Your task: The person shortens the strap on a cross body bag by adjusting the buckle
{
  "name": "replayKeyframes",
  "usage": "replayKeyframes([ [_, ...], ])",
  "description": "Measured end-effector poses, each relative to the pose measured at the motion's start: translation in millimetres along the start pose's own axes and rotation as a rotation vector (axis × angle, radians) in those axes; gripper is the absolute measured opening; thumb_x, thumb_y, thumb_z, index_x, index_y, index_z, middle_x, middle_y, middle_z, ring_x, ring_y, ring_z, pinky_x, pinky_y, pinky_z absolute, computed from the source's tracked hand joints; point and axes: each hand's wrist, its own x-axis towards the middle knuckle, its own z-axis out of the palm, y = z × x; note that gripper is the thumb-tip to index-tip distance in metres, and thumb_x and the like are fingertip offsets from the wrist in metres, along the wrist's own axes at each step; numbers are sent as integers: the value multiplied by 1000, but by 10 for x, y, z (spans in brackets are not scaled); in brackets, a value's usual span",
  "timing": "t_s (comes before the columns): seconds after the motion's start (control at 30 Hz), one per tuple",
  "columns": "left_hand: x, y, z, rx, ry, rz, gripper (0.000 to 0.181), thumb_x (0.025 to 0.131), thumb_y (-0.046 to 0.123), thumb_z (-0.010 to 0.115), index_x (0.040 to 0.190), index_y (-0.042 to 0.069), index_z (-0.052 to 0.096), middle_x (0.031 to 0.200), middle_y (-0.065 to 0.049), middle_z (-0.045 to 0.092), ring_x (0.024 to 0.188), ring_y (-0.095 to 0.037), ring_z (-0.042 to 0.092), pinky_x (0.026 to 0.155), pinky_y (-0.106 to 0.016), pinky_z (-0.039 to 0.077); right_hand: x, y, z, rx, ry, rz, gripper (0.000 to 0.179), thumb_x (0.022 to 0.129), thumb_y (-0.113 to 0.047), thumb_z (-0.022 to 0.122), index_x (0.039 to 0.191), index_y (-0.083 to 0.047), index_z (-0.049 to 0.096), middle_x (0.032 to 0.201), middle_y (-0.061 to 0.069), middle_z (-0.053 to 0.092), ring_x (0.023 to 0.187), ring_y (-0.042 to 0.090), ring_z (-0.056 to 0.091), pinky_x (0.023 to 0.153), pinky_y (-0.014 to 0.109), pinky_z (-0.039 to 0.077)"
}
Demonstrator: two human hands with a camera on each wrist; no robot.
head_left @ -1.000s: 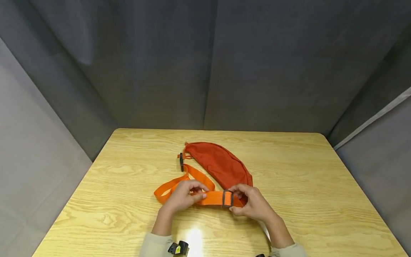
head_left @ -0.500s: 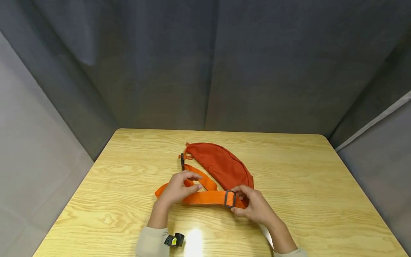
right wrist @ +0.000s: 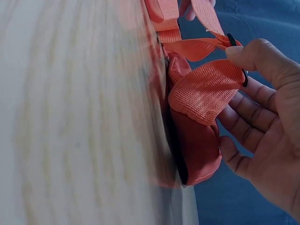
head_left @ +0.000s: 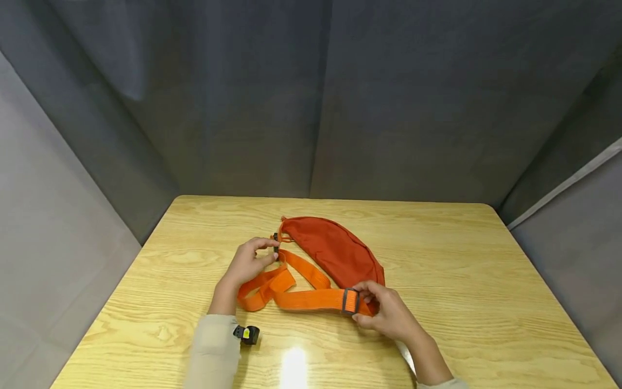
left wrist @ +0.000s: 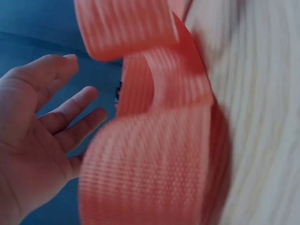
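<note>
A red-orange waist bag lies on the table, its orange webbing strap looped in front of it. My right hand pinches the dark slide adjuster on the strap between thumb and index finger; the right wrist view shows the thumb pressed at its edge and the other fingers loosely bent. At the bag's left end, my left hand has its thumb and fingertips right at the black buckle. In the left wrist view, the left fingers are spread and relaxed beside the strap loops.
The wood-grain table reaches back to a dark grey curtain. Light grey panels stand at both sides. Thin orange cords hang at the bag's left tip.
My left hand has let go of the strap and moved left and away from me to the buckle. My right hand still holds the adjuster, barely shifted.
</note>
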Motion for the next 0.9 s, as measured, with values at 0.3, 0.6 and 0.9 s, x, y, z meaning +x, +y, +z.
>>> replayKeyframes([
  [0.3, 260, -262, -24, 46, -111, -14, 35, 86, -3, 60, 119, 10, 64, 123, -9, 54, 119, -29, 43, 98, -50, 33, -14, 1, -17, 3, -7, 25, 45, 66, -4, 81, 106, -7, 60, 90, -4, 60, 79, 18, 55, 70, 29, 48],
  [0.6, 436, -466, -25, 174, -213, 60, 37, 80, -9, 60, 112, 9, 65, 131, -20, 46, 123, -37, 39, 100, -52, 28, 14, 27, -33, -7, -19, 37, 45, 65, -3, 81, 102, -9, 57, 89, -3, 58, 80, 16, 54, 72, 30, 48],
  [0.9, 402, -522, -85, 149, -172, 29, 29, 71, -9, 71, 96, 6, 70, 109, -9, 59, 105, -27, 51, 94, -45, 36, 7, 65, -42, 53, -43, 86, 48, 65, -6, 83, 101, -9, 51, 85, 2, 55, 79, 20, 52, 67, 30, 45],
])
